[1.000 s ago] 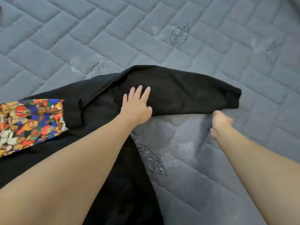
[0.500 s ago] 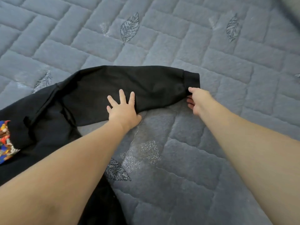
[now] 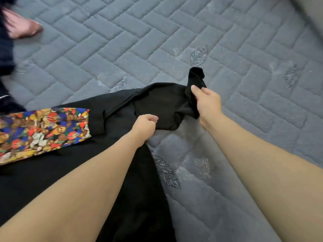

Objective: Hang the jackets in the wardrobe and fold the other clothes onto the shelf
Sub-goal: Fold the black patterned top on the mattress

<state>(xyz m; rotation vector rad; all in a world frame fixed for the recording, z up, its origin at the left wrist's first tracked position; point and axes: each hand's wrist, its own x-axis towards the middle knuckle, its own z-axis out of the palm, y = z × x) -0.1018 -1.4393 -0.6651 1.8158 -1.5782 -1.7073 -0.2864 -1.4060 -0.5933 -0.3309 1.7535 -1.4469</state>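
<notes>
A black garment [image 3: 122, 172] with a bright cartoon-print panel [image 3: 40, 131] lies spread on a grey quilted mattress [image 3: 122, 49]. Its right sleeve [image 3: 164, 103] is bunched toward the body of the garment. My right hand [image 3: 206, 103] pinches the sleeve near its cuff [image 3: 196, 74], which sticks up above my fingers. My left hand [image 3: 145, 126] is curled into a fist and grips the lower edge of the sleeve near the armpit.
Another person's bare foot [image 3: 21, 26] and dark trouser leg [image 3: 5, 55] are on the mattress at the top left. A pale edge [image 3: 311, 13] shows at the top right corner. Leaf motifs are stitched into the quilting.
My right hand has taken hold of the sleeve end and pulled it inward, lifting the cuff. My left hand went from lying flat on the sleeve to gripping it. The view swung back left.
</notes>
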